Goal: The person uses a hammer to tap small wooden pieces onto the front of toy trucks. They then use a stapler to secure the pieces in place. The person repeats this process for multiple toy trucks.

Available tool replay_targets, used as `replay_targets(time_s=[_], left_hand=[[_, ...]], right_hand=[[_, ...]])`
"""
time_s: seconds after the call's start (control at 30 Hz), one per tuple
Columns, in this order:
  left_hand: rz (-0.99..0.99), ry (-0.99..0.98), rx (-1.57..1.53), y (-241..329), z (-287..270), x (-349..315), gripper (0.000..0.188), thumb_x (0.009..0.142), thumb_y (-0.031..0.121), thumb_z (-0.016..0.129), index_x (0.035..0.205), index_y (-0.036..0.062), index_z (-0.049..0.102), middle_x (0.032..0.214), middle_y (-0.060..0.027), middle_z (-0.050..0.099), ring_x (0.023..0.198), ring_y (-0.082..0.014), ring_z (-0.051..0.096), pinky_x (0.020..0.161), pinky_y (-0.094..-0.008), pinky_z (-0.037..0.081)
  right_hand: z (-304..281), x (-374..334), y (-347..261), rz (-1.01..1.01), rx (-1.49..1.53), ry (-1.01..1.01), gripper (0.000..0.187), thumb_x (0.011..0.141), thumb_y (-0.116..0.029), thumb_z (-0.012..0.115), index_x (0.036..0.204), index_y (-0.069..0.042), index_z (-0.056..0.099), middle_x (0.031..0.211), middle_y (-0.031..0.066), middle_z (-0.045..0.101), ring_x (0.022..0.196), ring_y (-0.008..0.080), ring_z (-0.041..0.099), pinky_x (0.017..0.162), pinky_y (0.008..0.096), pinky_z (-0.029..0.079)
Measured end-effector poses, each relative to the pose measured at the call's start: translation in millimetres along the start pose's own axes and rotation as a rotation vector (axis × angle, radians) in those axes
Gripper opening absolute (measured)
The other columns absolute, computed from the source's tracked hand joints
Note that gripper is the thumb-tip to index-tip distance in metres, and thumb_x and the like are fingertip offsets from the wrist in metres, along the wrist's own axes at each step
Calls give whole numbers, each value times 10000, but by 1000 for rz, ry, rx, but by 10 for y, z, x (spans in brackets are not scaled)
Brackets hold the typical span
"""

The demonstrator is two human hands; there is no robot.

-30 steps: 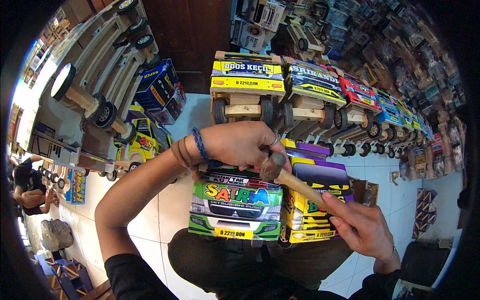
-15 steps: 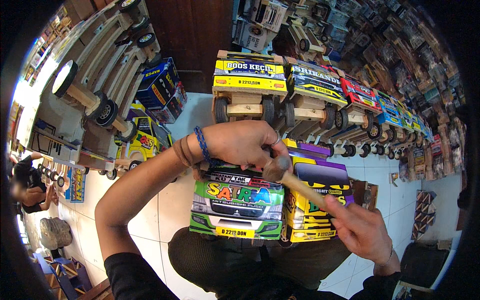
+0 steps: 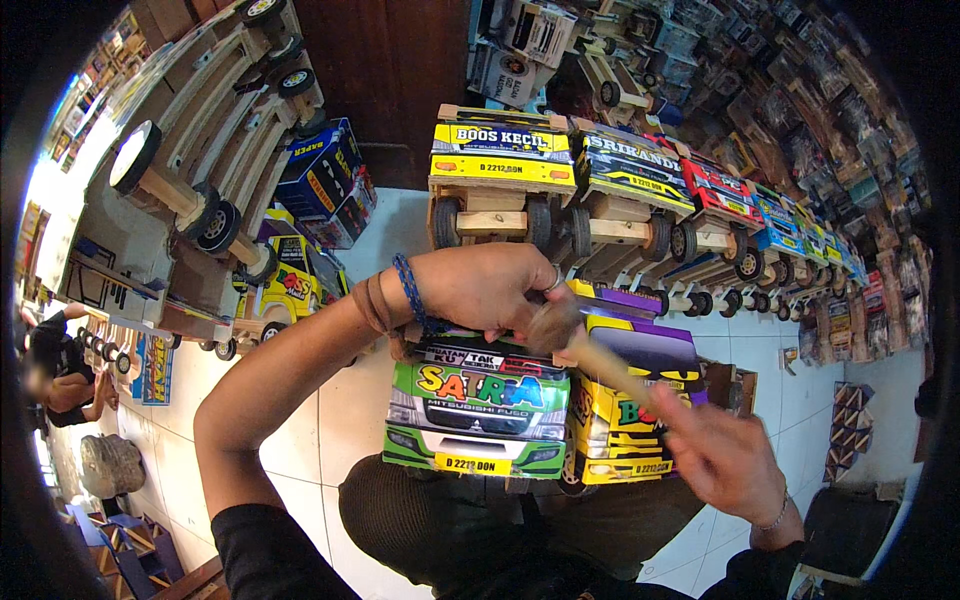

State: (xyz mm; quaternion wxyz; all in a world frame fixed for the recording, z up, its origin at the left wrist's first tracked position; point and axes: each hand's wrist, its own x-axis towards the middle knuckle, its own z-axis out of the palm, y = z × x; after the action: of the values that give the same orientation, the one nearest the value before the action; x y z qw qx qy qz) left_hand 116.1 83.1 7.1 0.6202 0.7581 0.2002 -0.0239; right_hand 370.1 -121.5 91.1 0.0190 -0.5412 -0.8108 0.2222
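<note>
My left hand (image 3: 485, 290) rests at the top of a green-and-white wooden toy truck (image 3: 478, 420), its fingers bent and pinched together; what they hold is hidden. In my right hand (image 3: 728, 465) is a hammer (image 3: 618, 376) with a pale wooden handle, slightly smeared by motion. Its rounded head sits right beside my left fingertips, above the truck's upper edge. A yellow-and-purple toy truck (image 3: 625, 425) stands against the green one on its right, partly covered by the hammer handle. Both trucks are before my lap, fronts toward me.
Beyond my hands, a row of toy trucks (image 3: 503, 165) runs off to the right. At left stand stacked wooden truck bodies with wheels (image 3: 150, 240) and a blue box-shaped truck (image 3: 322, 190). Packed shelves (image 3: 800, 130) fill the right. Another person (image 3: 70, 365) sits at far left.
The hammer head has shifted slightly upward beside my left fingers, and its handle is more blurred. My left hand keeps its place and grip on the truck top.
</note>
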Motion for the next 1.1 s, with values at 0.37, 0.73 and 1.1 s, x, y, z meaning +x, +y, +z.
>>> replay_targets(time_s=[0.37,0.73,1.1], left_hand=[[-10,18,-13,-111,12,16,228,904,212,749,1084,72,761,747,3,670,562,-61,564,497,-227,468],[47,-6,-66,-43,7,-4,241,909,194,736,1130,105,770,768,45,690,560,-12,537,472,-185,401],[-12,23,-18,-120,5,6,315,863,84,713,1174,95,760,831,37,712,585,-10,529,492,-181,408]], right_hand=[[61,13,97,-27,-4,134,686,881,-3,676,1528,-123,481,787,97,641,607,192,626,542,368,558],[27,-52,53,-13,-87,-87,608,888,-13,658,1478,-92,534,874,134,717,652,227,688,600,379,582],[23,40,77,-21,78,195,611,917,-42,636,1509,-122,505,768,100,662,618,220,654,572,386,564]])
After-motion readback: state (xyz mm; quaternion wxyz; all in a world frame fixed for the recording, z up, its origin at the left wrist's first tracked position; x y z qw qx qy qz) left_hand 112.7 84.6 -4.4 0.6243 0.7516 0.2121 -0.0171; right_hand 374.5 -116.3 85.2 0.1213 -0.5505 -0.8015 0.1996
